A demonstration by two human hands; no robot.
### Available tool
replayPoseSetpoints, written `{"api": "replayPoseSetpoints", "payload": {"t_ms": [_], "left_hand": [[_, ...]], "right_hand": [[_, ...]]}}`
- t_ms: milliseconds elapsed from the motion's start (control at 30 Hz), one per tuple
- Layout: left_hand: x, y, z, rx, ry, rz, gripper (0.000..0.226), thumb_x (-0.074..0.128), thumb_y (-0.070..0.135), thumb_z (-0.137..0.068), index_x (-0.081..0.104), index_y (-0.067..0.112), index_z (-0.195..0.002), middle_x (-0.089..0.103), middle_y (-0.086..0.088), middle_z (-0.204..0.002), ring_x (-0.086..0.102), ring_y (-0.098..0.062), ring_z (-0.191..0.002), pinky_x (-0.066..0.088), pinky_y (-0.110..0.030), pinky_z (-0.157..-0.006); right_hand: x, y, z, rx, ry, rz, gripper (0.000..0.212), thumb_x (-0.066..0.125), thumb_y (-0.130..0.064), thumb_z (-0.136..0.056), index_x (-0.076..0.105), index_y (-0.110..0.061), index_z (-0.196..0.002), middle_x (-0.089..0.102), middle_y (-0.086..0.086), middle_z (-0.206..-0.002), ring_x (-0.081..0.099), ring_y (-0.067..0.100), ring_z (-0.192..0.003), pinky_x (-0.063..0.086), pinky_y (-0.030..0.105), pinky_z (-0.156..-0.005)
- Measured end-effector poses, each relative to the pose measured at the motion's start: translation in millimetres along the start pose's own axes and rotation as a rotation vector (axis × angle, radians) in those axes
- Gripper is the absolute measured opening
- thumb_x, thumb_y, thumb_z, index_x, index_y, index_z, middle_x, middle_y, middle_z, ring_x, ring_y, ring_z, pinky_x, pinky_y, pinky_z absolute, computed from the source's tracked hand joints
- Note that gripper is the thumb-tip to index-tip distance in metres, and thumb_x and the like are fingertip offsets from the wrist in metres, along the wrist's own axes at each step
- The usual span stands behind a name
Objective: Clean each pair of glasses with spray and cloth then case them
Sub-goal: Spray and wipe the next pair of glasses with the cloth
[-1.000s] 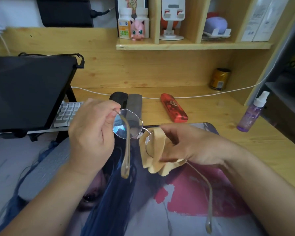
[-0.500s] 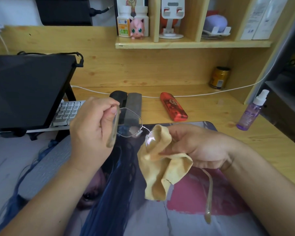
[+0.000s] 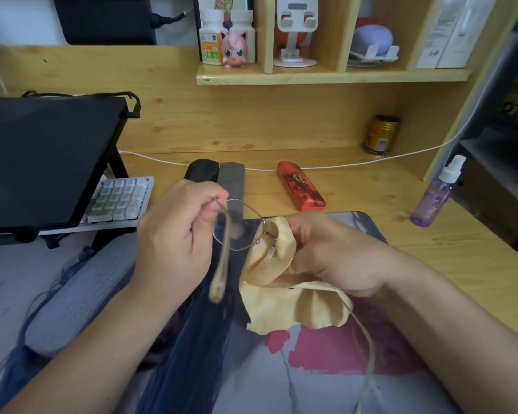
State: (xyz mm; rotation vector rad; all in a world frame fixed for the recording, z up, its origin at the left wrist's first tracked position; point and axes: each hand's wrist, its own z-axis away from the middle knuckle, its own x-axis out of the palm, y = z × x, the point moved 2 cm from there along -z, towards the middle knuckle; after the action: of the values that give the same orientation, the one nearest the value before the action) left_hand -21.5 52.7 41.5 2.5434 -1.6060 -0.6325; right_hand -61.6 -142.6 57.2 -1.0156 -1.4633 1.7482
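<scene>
The fingers (image 3: 213, 201) of the left hand (image 3: 174, 234) are curled tight, pinching the outer corner of the glasses (image 3: 237, 225) where the temple hinges, while the right hand (image 3: 332, 255) has its fingers bunched around the tan cloth (image 3: 284, 300), which wraps the other lens. The glasses hang in the air between the two hands, above the printed desk mat (image 3: 326, 383) at the front of the counter (image 3: 476, 264). One lens shows clear and bare just beside the left thumb; the near temple droops down from the left hand, and the far temple trails out from under the cloth toward the lower right.

Behind the hands lie two cases side by side, a black case (image 3: 199, 171) and a grey case (image 3: 232, 180), partly hidden by the left knuckles. A red case (image 3: 301, 189) lies just to their right, well apart from the purple spray bottle (image 3: 434, 195), which stands upright at the counter's far right edge. A white cable (image 3: 356, 164) runs along the back, passing a gold can (image 3: 380, 134). To the left a dark laptop (image 3: 42, 156) sits tilted on a stand over a pale keyboard (image 3: 120, 198). On the shelf (image 3: 326, 76) above stands a pink figurine (image 3: 235, 50).

Both forearms reach in from the bottom corners, wrists level, backs of the hands turned up.
</scene>
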Motion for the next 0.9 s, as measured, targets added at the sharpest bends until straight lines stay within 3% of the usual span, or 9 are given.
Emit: {"api": "replayPoseSetpoints", "payload": {"t_ms": [100,167,300,400,467,567,700,800,900], "left_hand": [[0.2,-3.3,2.0,-0.088,0.013,0.025,0.015,0.053,-0.004,-0.1,0.068,-0.002,-0.099,0.063,0.008,-0.091,0.065,-0.01,-0.083,0.053,-0.036,-0.071],[-1.4,-2.6,0.9,-0.11,0.023,0.03,0.017,0.053,0.002,-0.102,0.068,-0.004,-0.098,0.058,0.016,-0.091,0.062,-0.003,-0.087,0.053,-0.026,-0.075],[-3.6,0.9,-0.2,-0.133,0.032,0.011,0.016,0.053,0.0,-0.1,0.067,-0.005,-0.096,0.062,0.003,-0.087,0.061,0.001,-0.088,0.046,-0.012,-0.079],[-5.0,0.0,-0.3,-0.161,0.053,0.006,0.013,0.053,-0.004,-0.099,0.066,-0.005,-0.097,0.065,-0.004,-0.087,0.059,0.011,-0.089,0.043,-0.007,-0.082],[-4.6,-0.7,-0.5,-0.169,0.062,0.007,0.012,0.053,-0.005,-0.099,0.065,-0.005,-0.097,0.064,-0.003,-0.087,0.059,0.012,-0.089,0.044,-0.008,-0.081],[-5.1,-1.5,-1.3,-0.184,0.073,0.025,0.012,0.053,0.0,-0.1,0.065,-0.002,-0.097,0.062,0.005,-0.085,0.061,0.002,-0.085,0.048,-0.014,-0.078],[-13.6,-8.4,-5.1,-0.209,0.114,0.008,0.015,0.052,0.003,-0.104,0.059,0.015,-0.1,0.064,0.003,-0.085,0.062,-0.005,-0.081,0.048,-0.018,-0.075],[-14.9,-9.9,-3.1,-0.18,0.121,-0.024,0.01,0.054,0.001,-0.103,0.063,0.005,-0.099,0.064,-0.001,-0.086,0.064,-0.003,-0.081,0.05,-0.022,-0.076],[-10.0,-8.3,-1.1,-0.151,0.107,-0.01,0.016,0.053,0.006,-0.103,0.066,-0.002,-0.098,0.065,-0.001,-0.088,0.063,0.005,-0.087,0.05,-0.023,-0.075]], "right_hand": [[-3.8,0.4,0.7,0.03,-0.039,-0.067,0.025,0.056,0.015,-0.089,0.064,0.009,-0.112,0.069,0.01,-0.09,0.068,0.015,-0.08,0.053,0.022,-0.07],[-4.7,1.6,2.2,0.047,-0.034,-0.077,0.023,0.053,0.013,-0.093,0.063,0.01,-0.114,0.067,0.012,-0.091,0.066,0.018,-0.081,0.053,0.024,-0.072],[-0.5,-1.6,4.8,0.047,0.074,-0.006,0.024,0.052,0.003,-0.096,0.068,-0.007,-0.082,0.061,0.0,-0.072,0.056,0.009,-0.066,0.046,0.018,-0.061],[0.2,1.2,3.2,0.029,0.133,0.029,0.019,0.056,-0.009,-0.097,0.067,0.006,-0.09,0.063,0.005,-0.081,0.058,0.013,-0.076,0.048,0.02,-0.067],[-0.9,2.4,2.7,0.036,0.166,0.001,0.022,0.055,-0.008,-0.098,0.066,0.011,-0.098,0.066,0.006,-0.084,0.061,0.013,-0.078,0.05,0.019,-0.069],[-5.0,2.9,1.9,0.038,0.182,-0.092,0.021,0.054,-0.003,-0.098,0.071,0.002,-0.086,0.07,0.001,-0.074,0.066,0.007,-0.069,0.051,0.016,-0.064],[-12.4,4.1,3.0,0.08,0.036,-0.155,0.018,0.054,0.001,-0.097,0.068,0.003,-0.106,0.07,0.008,-0.087,0.066,0.018,-0.077,0.052,0.025,-0.064],[-10.8,7.5,1.9,0.142,-0.042,-0.092,0.022,0.051,0.012,-0.092,0.065,0.002,-0.105,0.066,0.011,-0.086,0.058,0.028,-0.075,0.046,0.029,-0.06],[-1.9,8.9,-4.3,0.134,-0.004,0.041,0.021,0.068,0.008,-0.08,0.065,0.001,-0.1,0.068,0.014,-0.089,0.065,0.026,-0.081,0.051,0.036,-0.071]]}}
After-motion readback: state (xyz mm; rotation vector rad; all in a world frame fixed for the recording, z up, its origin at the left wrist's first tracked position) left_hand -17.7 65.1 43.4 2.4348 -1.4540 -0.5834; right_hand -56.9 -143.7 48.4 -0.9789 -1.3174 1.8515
